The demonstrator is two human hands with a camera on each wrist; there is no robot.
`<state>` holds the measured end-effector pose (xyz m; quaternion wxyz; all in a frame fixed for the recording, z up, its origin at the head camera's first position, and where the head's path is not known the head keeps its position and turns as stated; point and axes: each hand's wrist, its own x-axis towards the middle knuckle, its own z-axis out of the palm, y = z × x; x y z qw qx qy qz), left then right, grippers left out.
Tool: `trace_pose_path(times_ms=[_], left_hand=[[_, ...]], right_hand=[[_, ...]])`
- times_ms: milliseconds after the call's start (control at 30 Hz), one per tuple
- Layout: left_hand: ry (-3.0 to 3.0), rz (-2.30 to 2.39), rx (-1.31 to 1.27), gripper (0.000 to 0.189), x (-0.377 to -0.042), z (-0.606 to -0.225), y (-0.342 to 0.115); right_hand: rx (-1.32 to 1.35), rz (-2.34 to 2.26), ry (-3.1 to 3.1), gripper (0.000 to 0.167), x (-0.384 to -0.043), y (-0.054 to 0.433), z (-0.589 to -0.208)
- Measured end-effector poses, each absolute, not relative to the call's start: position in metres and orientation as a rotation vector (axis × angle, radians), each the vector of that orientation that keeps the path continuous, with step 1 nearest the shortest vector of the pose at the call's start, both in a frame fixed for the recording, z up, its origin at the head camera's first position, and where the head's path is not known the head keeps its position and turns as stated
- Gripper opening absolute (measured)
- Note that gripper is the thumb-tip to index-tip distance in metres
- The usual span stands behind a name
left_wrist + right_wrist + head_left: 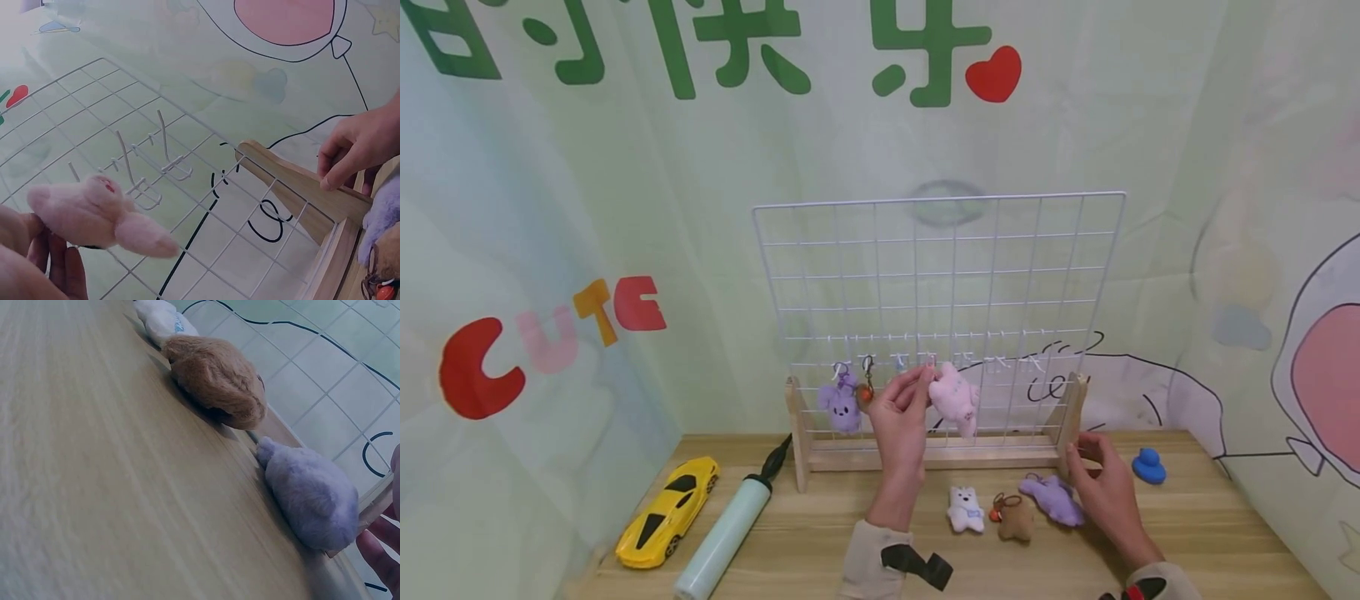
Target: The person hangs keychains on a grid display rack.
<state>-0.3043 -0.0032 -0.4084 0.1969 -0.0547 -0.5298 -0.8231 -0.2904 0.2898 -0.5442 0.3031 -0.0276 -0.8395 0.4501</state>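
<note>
Left fingers hold pink plush; right fingers hold wooden post

"CUTE" letters, green "的快乐" characters, both on backdrop

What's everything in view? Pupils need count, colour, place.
Table: 1, tan, foreground
Backdrop: 1, greenish, behind
Stand: 1, tan, on table
Grid: 1, white, in stand
Hooks: several, white, on grid
Hanging plush: 1, purple, grid's left
Hanging charm: 1, orange, beside it, partly hidden
Pink plush: 1, pink, before grid
Bear: 1, white, on table
Brown plush: 1, brown, beside bear
Lying plush: 1, purple, right of brown plush
Small toy: 1, blue, table's right
Car: 1, yellow, table's left
Pump: 1, greenish, beside car
Left hand: 1, beige sleeve, holding pink plush
Right hand: 1, beige sleeve, at stand
</note>
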Motion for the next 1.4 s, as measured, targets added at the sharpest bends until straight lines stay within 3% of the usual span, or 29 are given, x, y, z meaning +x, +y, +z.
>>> trace_pose_path(times_ms=[733, 1400], left_hand=[[-1.694, -2.117, -0.231, 0.012, -0.282, -0.412, -0.034], [-2.32, -1.875, -0.623, 0.011, -0.277, -0.483, -0.037]], right_hand=[[-0.077, 1.197, -2.25, 0.032, -0.29, 0.287, -0.541], [-0.082, 1.204, -2.232, 0.031, -0.29, 0.288, -0.542]])
